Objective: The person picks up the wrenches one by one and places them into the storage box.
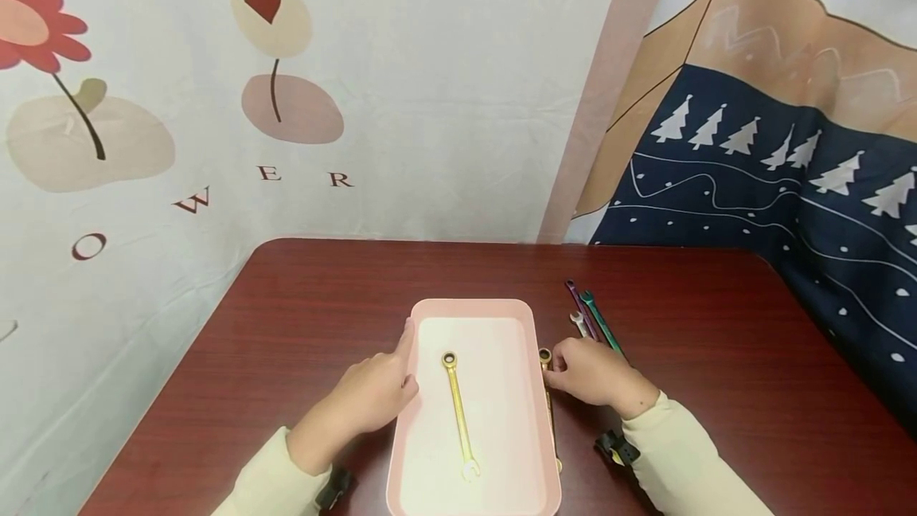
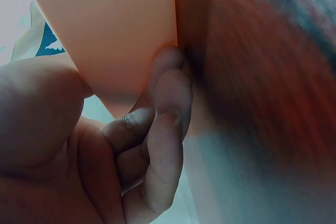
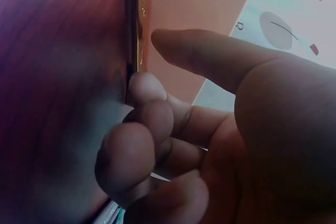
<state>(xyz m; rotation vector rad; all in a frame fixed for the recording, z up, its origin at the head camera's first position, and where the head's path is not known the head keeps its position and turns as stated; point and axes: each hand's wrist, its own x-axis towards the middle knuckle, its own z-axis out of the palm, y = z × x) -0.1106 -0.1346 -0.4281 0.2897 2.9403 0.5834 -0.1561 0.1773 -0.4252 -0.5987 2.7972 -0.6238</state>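
A pink tray (image 1: 403,452) with a pale inside lies on the table, and a gold combination wrench (image 1: 458,412) rests in it, its ring end pointing away. My left hand (image 1: 372,392) grips the tray's left edge, with the thumb over the rim and the fingers along its outer side. Against the tray's right side lies a second gold wrench (image 1: 545,358), partly covered by my right hand (image 1: 591,373). In the right wrist view, the index fingertip meets that wrench's end (image 3: 140,51), while the thumb stands apart from the fingers.
Beyond my right hand lie a teal wrench (image 1: 602,321), a purple wrench (image 1: 573,291) and a silver-coloured open end (image 1: 577,320). The dark red-brown table (image 1: 322,285) meets a printed curtain (image 1: 444,102) at its far edge.
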